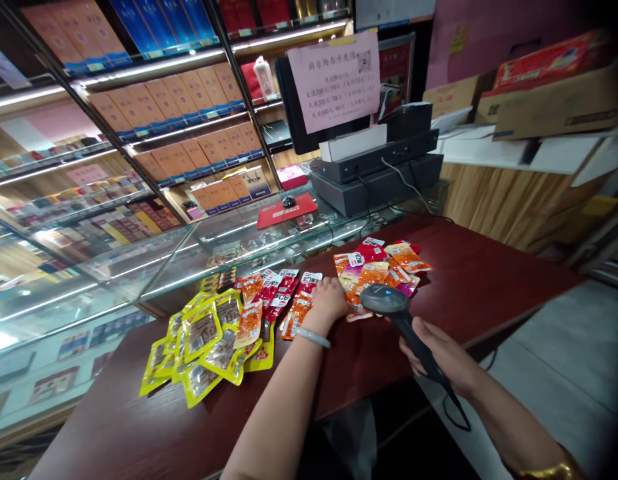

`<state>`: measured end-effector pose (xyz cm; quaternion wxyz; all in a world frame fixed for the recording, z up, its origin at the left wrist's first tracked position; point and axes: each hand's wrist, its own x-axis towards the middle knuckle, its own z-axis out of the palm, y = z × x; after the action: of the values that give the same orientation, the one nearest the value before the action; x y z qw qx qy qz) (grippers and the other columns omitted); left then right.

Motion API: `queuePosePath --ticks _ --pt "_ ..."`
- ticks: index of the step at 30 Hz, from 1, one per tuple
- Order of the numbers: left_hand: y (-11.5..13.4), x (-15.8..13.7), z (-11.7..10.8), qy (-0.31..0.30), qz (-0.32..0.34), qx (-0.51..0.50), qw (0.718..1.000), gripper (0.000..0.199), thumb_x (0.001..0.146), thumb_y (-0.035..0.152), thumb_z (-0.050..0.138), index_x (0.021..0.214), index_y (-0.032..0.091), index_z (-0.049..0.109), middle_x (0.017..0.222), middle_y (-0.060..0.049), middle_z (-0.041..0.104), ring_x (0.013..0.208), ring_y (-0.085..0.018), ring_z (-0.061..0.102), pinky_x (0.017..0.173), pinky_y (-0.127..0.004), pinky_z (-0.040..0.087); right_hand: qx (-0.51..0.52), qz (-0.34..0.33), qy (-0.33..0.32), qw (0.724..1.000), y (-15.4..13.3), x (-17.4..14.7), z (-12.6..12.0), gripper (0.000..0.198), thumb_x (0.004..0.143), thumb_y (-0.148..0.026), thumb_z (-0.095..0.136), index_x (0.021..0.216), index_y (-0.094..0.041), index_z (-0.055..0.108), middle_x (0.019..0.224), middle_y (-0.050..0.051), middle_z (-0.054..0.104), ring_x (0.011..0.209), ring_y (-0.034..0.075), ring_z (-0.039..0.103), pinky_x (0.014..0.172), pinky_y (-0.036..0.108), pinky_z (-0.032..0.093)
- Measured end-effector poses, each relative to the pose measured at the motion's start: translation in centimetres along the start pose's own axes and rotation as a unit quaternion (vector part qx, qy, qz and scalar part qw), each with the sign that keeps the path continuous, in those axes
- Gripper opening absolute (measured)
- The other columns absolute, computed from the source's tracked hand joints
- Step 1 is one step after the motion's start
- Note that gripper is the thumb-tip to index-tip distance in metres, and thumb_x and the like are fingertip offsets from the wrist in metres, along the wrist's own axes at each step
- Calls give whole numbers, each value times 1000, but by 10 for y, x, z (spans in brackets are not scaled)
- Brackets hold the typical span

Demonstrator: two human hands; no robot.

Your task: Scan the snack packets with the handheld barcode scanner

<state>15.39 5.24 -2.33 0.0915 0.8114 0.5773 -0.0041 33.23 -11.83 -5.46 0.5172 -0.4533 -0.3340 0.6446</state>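
In my right hand [439, 350] is a black handheld barcode scanner [413, 333], gripped by its handle. Its head, with a small blue light, points left over the right pile of snack packets [373, 270], which are orange, red and purple. My left hand [330, 298], with a pale bangle at the wrist, rests between that pile and some red and orange packets [301, 307]. Its fingers are curled downward, and their tips are hidden. Farther left lies a heap of yellow-edged clear snack packets [203, 340], with an orange packet [249, 325] on top.
The dark red tabletop [379, 373] adjoins a glass display counter [229, 233]. A mouse [288, 201] sits on a red mat [269, 217]. Behind stand a monitor with a pink sign [336, 83] and black checkout equipment [379, 173]. Cardboard boxes [549, 110] are stacked at right.
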Motion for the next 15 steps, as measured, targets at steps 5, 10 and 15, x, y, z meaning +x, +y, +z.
queuePosePath --ticks 5,10,15 --pt "-8 -19 -2 -12 14 -37 999 86 56 48 87 126 21 44 133 -18 57 128 -37 51 103 -44 38 -3 -5 -2 1000 2 1 0 57 80 -77 59 87 -21 52 57 -7 46 41 8 37 44 23 34" --pt "-7 -31 7 2 7 -84 996 91 65 38 84 138 21 33 117 -15 68 111 -34 66 94 -39 41 -7 -10 -14 1000 3 1 -1 55 80 -76 59 84 -22 51 57 -6 46 42 8 37 43 23 34" --pt "-17 -32 14 29 -29 -159 986 92 69 27 82 147 15 35 130 -22 64 122 -32 61 95 -35 44 5 -15 -9 1000 6 3 -2 52 84 -73 58 82 -22 50 57 -7 46 42 7 36 43 21 35"
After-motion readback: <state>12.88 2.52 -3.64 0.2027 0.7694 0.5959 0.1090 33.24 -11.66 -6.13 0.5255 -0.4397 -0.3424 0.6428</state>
